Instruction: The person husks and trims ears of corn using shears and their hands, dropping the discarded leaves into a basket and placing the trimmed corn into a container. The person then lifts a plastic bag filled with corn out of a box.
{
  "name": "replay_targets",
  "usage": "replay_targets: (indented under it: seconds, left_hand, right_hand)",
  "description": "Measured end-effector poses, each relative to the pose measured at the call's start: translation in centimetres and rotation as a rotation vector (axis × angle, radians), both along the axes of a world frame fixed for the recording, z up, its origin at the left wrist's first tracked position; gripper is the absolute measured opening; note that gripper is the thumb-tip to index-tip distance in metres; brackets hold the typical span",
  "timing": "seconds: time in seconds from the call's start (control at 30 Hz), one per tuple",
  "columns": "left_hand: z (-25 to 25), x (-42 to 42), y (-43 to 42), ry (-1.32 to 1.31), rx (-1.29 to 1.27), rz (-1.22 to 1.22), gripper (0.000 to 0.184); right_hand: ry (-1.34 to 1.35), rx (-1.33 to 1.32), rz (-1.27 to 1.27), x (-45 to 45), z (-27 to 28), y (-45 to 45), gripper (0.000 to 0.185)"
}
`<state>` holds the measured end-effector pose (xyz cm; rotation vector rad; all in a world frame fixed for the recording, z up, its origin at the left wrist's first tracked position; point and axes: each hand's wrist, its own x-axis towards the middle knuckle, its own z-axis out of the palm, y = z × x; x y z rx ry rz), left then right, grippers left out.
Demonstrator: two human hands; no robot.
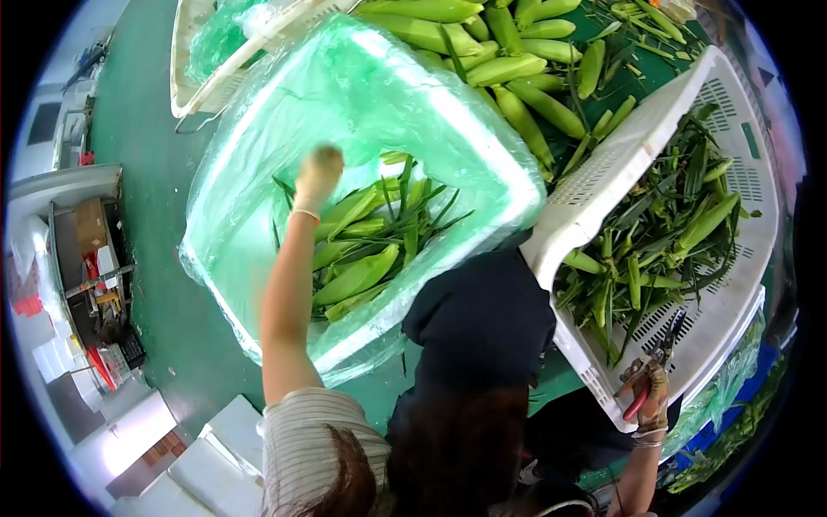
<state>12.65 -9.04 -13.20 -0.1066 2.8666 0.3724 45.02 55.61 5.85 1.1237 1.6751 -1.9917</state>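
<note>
My left hand [320,172], gloved and blurred by motion, is over a white foam box [508,185] lined with green plastic film [301,103]. Green corn ears in husk [357,276] and loose leaves lie inside, below and to the right of the hand. Its fingers are too smeared to read. At the lower right, my right hand [652,398], in a stained glove, is closed around red-handled pruning shears [662,351]. Their blades point up, over the near end of a white slotted crate [594,202] holding husk trimmings and leaves [637,258].
Many green corn ears [543,103] are piled behind the box on the green surface. Another white crate [183,90] with green film stands at the upper left. A dark-clothed form [482,319] is at the centre front. White boxes [220,474] stand at the lower left.
</note>
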Motion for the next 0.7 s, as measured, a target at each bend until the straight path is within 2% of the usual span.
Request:
replay_targets:
  seconds: [0.03,0.07,0.1,0.17,0.2,0.23,0.3,0.43,0.5,0.53,0.57,0.63,0.7]
  left_hand:
    - [-0.8,2.7,0.7,-0.268,-0.218,0.004,0.026]
    - [-2.0,5.6,-0.2,-0.426,-0.260,0.052,0.029]
    - [-3.5,7.8,-1.1,-0.579,-0.298,0.099,0.032]
    - [-5.0,9.8,-1.5,-0.459,-0.348,0.151,0.041]
    - [-3.7,9.4,-1.4,-0.563,-0.257,0.271,0.051]
    - [-2.5,9.9,-1.4,-0.561,-0.253,0.271,0.051]
    - [0.5,10.2,-1.5,-0.380,-0.197,0.173,0.060]
    - [10.5,11.4,-0.7,-0.263,0.204,0.267,0.065]
    - [15.4,12.2,0.4,-0.170,0.695,0.364,0.068]
    - [19.6,12.1,2.3,-0.162,0.789,0.308,0.065]
    - [22.4,12.0,3.6,-0.140,0.778,0.287,0.065]
    - [26.5,11.0,7.0,-0.156,1.100,0.156,0.060]
    - [30.8,9.5,12.4,-0.158,1.197,-0.009,0.060]
  right_hand:
    - [-0.011,0.037,0.074,0.2,-0.4,0.6,0.037]
    - [-0.022,0.059,0.184,-0.3,0.0,0.8,0.042]
    - [-0.020,0.063,0.186,-0.5,0.4,0.8,0.042]
    - [-0.010,0.235,0.386,-0.5,1.2,1.0,0.046]
    - [-0.001,0.284,0.294,0.2,0.9,1.0,0.048]
    - [-0.021,0.162,0.271,-0.5,1.7,0.8,0.035]
    - [-0.166,0.292,0.211,-2.0,3.3,-0.9,0.039]
    - [0.042,0.419,0.235,0.8,2.5,-0.4,0.047]
    - [0.026,0.501,0.335,-0.2,3.6,-2.1,0.057]
    - [0.000,0.650,0.539,-1.0,4.6,-2.9,0.066]
    - [0.012,0.723,0.610,-2.7,7.0,-5.5,0.070]
    - [0.357,1.089,0.765,-2.2,5.6,-6.6,0.076]
    - [0.130,0.807,0.804,-6.9,11.0,-10.9,0.093]
